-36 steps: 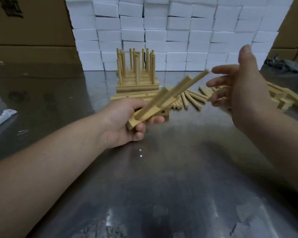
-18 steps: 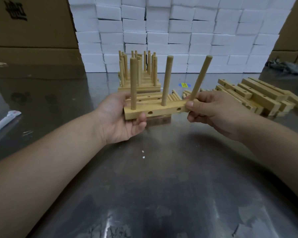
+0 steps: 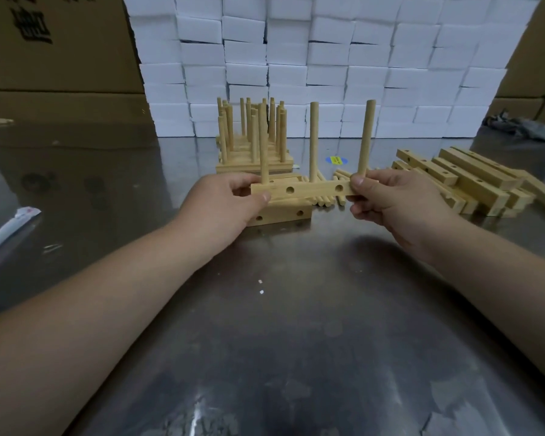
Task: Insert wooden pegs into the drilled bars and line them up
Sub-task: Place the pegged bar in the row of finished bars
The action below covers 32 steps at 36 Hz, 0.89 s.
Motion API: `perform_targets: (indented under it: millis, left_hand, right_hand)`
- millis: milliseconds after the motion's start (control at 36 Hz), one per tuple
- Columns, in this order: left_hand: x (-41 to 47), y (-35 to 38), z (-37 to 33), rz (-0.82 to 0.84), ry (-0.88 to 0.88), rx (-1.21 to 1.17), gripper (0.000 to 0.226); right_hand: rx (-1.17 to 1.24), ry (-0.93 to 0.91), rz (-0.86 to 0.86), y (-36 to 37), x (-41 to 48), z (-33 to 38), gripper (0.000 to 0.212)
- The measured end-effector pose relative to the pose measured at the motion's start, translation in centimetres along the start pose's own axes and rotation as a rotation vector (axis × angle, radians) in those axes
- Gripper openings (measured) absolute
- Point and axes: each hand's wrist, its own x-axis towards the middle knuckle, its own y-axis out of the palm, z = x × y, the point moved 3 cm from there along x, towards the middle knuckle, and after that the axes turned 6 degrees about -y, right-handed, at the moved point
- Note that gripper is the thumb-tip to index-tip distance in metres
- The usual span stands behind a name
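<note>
Tabletop (image 3: 296, 357) — bar's (image 3: 312, 190) 3rd peg (image 3: 366, 136) now upright

Head-worn view, forward and down, close.

Both hands engaged, one at each end of the drilled bar (image 3: 309, 190).
The left forearm (image 3: 107, 309) enters bare from 8 o'clock, wrist straight. The left hand (image 3: 224, 202) grips the bar's 9 o'clock end, thumb on the near face and fingers curled behind. The right forearm (image 3: 485, 278) enters from 4 o'clock. The right hand (image 3: 390, 202) pinches the 3 o'clock end, thumb tip on top and fingers curled beneath.
</note>
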Motion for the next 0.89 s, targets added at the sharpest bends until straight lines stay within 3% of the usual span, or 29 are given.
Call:
perform_targets:
  millis: [278,389,639,889]
  left_hand:
    - [0.5,-1.1,-1.1,-0.003,0.061,0.236,0.037]
    - [1.8,-2.1,-2.3,-0.045,0.1,0.273,0.038]
    - [8.4,-5.1,-1.3,-0.129,-0.015,0.307,0.038]
    - [12.5,-3.6,3.3,-0.006,-0.117,0.468,0.039]
  right_hand:
    - [0.032,-0.031,-0.03,0.0,-0.1,0.1,0.007]
    - [0.082,-0.045,-0.087,-0.1,0.0,0.2,0.017]
    - [-0.151,-0.058,-0.076,0.0,0.1,-0.9,0.023]
    - [-0.175,-0.067,-0.035,0.2,0.2,-1.3,0.006]
